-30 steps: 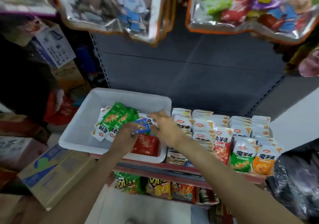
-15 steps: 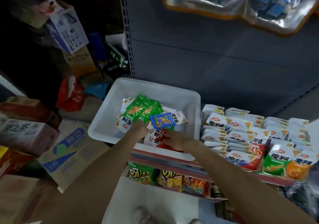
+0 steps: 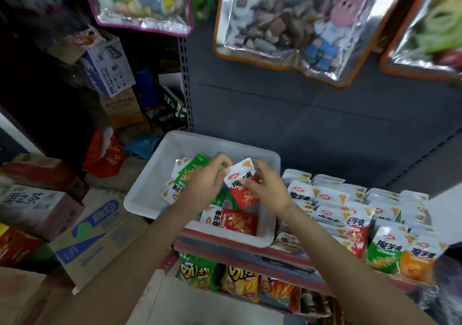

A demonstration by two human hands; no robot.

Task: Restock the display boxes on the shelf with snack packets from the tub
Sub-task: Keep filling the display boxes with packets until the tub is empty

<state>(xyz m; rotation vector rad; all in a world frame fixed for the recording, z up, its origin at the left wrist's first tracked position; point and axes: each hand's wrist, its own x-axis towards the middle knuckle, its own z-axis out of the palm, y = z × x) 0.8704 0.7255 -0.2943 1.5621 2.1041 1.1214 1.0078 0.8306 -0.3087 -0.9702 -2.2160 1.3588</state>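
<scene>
A white plastic tub sits on the shelf edge, holding loose snack packets. My left hand grips a fan of green and white packets above the tub. My right hand holds a red and white packet, lifted between both hands. Another red packet lies flat at the tub's near side. To the right, display boxes on the shelf hold rows of upright packets, white, red, green and orange.
Large toy bags hang overhead from the grey back panel. Cardboard cartons stack on the floor at left. Chip bags fill the shelf below the red shelf edge.
The camera tilted up and the view shifted. My right hand picked a red and white packet out of the tub and raised it beside the green packets in my left hand.
</scene>
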